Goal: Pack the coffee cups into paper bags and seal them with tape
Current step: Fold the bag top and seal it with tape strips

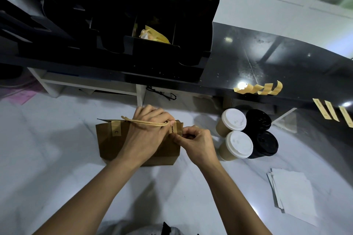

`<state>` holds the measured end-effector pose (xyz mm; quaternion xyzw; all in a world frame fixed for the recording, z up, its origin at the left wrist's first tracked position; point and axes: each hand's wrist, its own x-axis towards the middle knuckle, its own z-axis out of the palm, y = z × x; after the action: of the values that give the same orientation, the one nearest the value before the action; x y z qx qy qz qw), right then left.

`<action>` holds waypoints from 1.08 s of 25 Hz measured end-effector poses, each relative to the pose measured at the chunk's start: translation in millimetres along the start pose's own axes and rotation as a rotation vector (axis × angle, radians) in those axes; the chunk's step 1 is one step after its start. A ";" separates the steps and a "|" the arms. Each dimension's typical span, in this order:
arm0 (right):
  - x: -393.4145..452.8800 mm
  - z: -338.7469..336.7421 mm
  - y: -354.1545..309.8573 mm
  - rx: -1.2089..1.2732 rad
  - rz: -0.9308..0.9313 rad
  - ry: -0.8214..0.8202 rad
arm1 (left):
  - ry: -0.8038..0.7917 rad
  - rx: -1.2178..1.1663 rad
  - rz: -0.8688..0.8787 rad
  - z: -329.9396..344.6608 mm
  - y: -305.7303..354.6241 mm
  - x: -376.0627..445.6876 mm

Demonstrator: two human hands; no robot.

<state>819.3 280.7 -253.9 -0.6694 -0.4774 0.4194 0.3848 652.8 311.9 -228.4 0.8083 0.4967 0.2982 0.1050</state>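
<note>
A brown paper bag (108, 145) stands on the white counter, its top folded closed. One strip of tan tape (116, 129) sits near the bag's left top edge. My left hand (147, 131) grips the top of the bag, with the twine handle (152, 122) lying across its knuckles. A second tape strip (173, 129) runs over the top edge at the right, and my right hand (194, 143) pinches its lower end against the bag. Two tan cups with white lids (234, 120) (238, 144) and two black cups (257, 120) (264, 143) stand to the right.
Tape strips hang from the edge of the dark raised counter (259, 89) (333, 112) at the right. A stack of white paper sheets (294, 194) lies at the lower right. A black organizer (114, 25) with yellow bags stands behind on the raised counter.
</note>
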 end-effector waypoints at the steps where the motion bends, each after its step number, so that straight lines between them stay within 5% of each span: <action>1: 0.0 0.6 -0.4 0.001 -0.003 0.000 | 0.000 -0.006 -0.003 -0.4 -0.2 0.5; 14: -7.8 0.5 -3.8 0.095 -0.002 -0.050 | -0.022 -0.139 -0.132 -19.5 1.6 -21.9; 21: -11.8 9.7 9.9 0.067 0.012 0.078 | 0.369 -0.093 -0.091 -41.7 -1.8 -54.6; 27: -20.2 22.5 31.7 0.084 0.112 -0.007 | 0.556 -0.225 -0.457 -45.2 -29.5 -87.0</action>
<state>804.5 256.0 -287.0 -0.6769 -0.4223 0.4625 0.3867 575.8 245.2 -238.9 0.5482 0.6378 0.5279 0.1179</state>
